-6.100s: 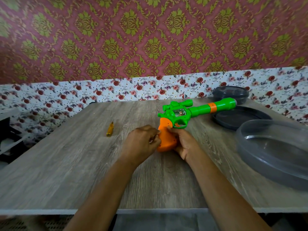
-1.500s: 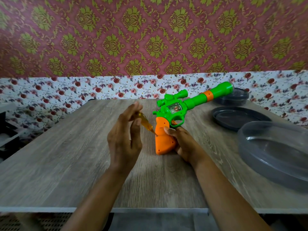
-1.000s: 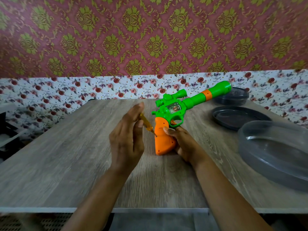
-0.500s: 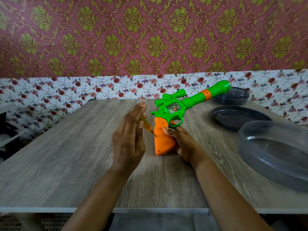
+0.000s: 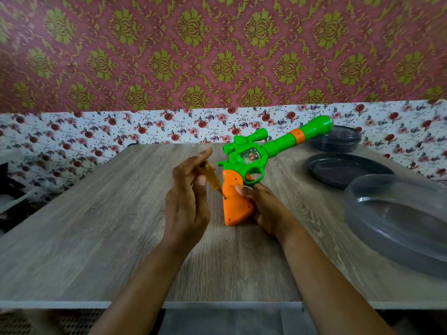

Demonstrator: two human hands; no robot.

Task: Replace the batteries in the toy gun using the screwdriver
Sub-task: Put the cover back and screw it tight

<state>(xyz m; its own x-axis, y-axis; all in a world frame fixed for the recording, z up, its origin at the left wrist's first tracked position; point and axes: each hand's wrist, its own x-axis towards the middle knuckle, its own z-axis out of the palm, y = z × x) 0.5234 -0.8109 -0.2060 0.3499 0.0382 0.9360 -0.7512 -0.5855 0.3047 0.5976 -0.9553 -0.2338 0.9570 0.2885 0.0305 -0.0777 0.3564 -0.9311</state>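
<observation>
Judged step: loosening the grip screw. Left hand (image 5: 187,206) fingers pinch the screwdriver (image 5: 210,177), tip at 9 o'clock on the toy gun (image 5: 244,163) grip, which right hand (image 5: 266,209) fingers clasp. Next move calls for axial pressure while turning.

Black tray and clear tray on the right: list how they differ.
The black tray is opaque and shallow; the clear tray is see-through with a taller wall. The black tray lies farther back; the clear tray sits nearer, partly covering it in view and cut by the frame edge. Both are rounded and rest on the table; no hand touches them.
</observation>
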